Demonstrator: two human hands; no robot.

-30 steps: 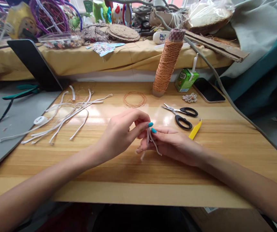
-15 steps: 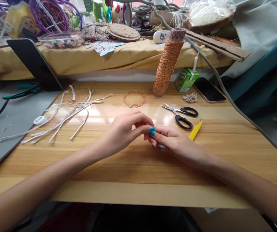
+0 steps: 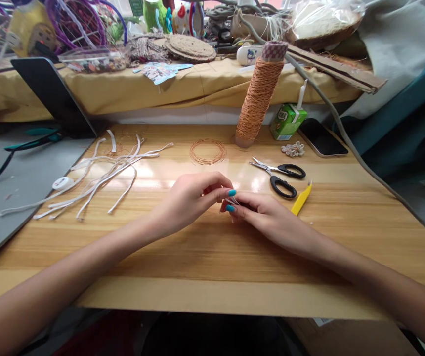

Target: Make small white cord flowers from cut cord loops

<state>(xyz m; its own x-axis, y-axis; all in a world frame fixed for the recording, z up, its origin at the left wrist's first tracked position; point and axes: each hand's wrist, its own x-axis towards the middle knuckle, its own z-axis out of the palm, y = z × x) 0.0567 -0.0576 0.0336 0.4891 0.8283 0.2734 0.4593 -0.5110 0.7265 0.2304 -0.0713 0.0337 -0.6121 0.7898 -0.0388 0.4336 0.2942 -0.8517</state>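
Observation:
My left hand (image 3: 201,198) is closed in a pinch, its thumb and fingertips meeting those of my right hand above the wooden board. My right hand (image 3: 264,215) is closed too, its thumb pressed toward its fingers. Between the fingertips shows a small whitish cord-like piece (image 3: 232,200), mostly hidden, so I cannot tell its full shape. Black-handled scissors (image 3: 277,173) lie open-bladed beyond my right hand. Beside them is a yellow tool with a metal tip (image 3: 301,199), partly behind that hand. A coil of thin orange cord (image 3: 208,152) rests beyond my left hand.
White cords (image 3: 101,183) lie loosely at the left with a small white round item (image 3: 63,184). Toward the back stand an orange cord spool (image 3: 259,99), a green drink carton (image 3: 288,122), a phone (image 3: 322,137) and a small beaded piece (image 3: 293,149). A dark tablet-like panel (image 3: 54,99) leans at left.
My fingertips have parted slightly and the whitish piece now shows between them. The right hand's lower fingers have curled in under it. Objects on the board stay where they were.

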